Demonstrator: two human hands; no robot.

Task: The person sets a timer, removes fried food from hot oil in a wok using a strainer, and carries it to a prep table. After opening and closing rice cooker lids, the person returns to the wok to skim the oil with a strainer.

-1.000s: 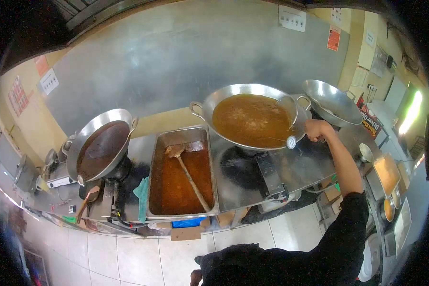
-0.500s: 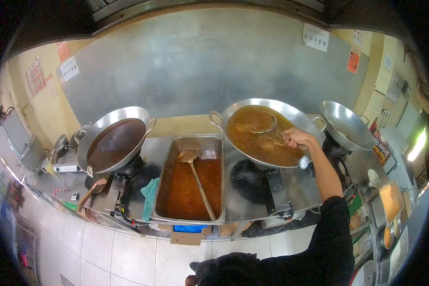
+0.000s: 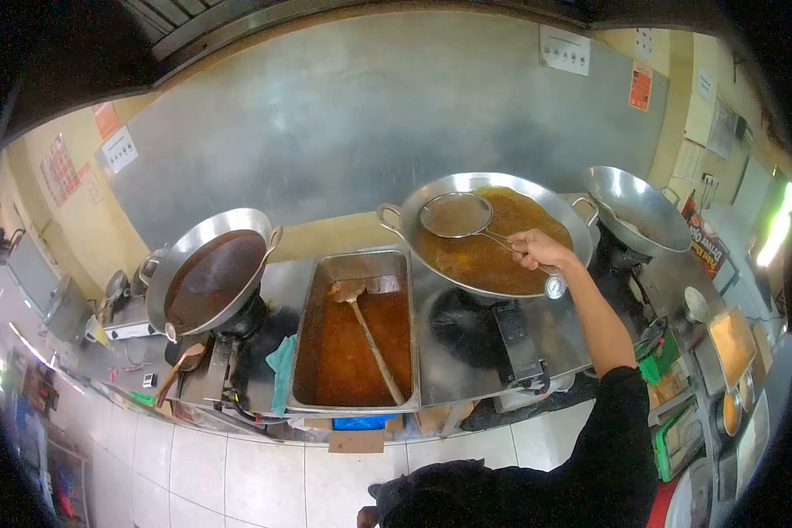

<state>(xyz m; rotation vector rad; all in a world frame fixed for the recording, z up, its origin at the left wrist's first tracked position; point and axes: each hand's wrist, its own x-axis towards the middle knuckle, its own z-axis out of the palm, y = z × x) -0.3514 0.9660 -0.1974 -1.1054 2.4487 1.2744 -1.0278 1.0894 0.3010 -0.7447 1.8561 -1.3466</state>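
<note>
My right hand is closed round the handle of a round mesh strainer. The strainer's mesh lies level over the left back part of a large wok. Bubbly brown-yellow oil fills that wok. A dial thermometer is at its right front rim, just below my wrist. Only a small part of my left hand shows at the bottom edge, low beside my dark clothing, and its fingers are hidden.
A deep steel tray of reddish-brown liquid holds a long-handled spatula. Left stands a wok of dark liquid; right, another wok. A teal cloth hangs beside the tray. A wooden-handled utensil lies at left.
The strainer has risen from the oil and moved left and back, its mesh now level. My right hand has shifted slightly left and up. The view has tilted a little.
</note>
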